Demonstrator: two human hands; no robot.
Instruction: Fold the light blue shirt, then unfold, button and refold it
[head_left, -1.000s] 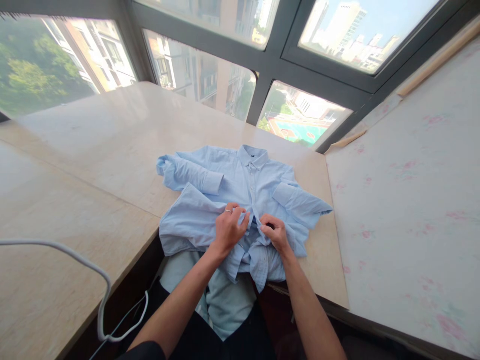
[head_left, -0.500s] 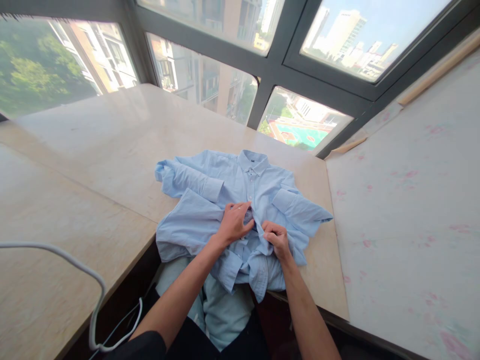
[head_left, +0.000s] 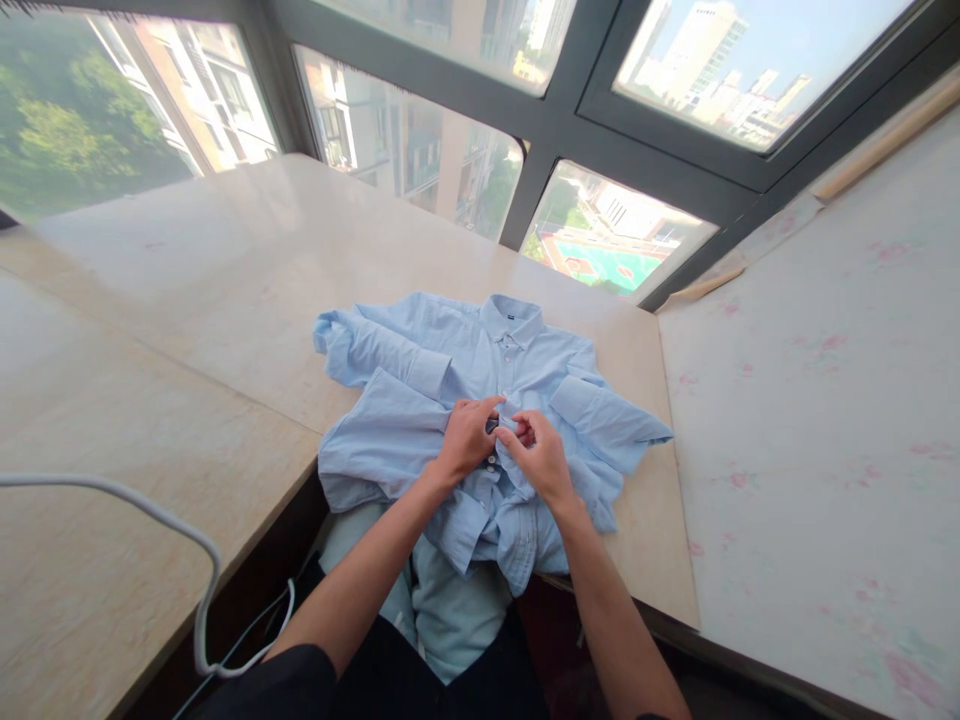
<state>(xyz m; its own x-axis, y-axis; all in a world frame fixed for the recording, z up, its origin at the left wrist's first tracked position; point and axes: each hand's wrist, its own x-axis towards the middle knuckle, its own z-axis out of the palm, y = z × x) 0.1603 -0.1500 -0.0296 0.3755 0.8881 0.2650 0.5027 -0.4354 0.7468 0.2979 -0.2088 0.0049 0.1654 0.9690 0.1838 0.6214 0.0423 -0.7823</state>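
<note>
A light blue button-up shirt (head_left: 405, 420) lies front up, its collar toward the window and its sleeves folded in over the front. The upper placket is closed, while the lower front parts and shows a few buttons. My left hand (head_left: 471, 432) grips the placket edge at mid-chest, fingers bent. Just right of it, my right hand (head_left: 537, 450) pinches the opposite front edge between thumb and fingers. The fingertips of both hands almost meet at the placket. Whether a button is between them is hidden.
The shirt rests on a beige stone window ledge (head_left: 225, 290), its hem hanging over the front edge above my legs (head_left: 457, 620). A white cable (head_left: 172, 535) loops at the left. Dark window frames (head_left: 555, 120) stand behind, and a flowered wall (head_left: 810, 420) bounds the right.
My right hand has moved up and left along the shirt front, closer to my left hand. My left hand stays at the placket. The view has shifted slightly.
</note>
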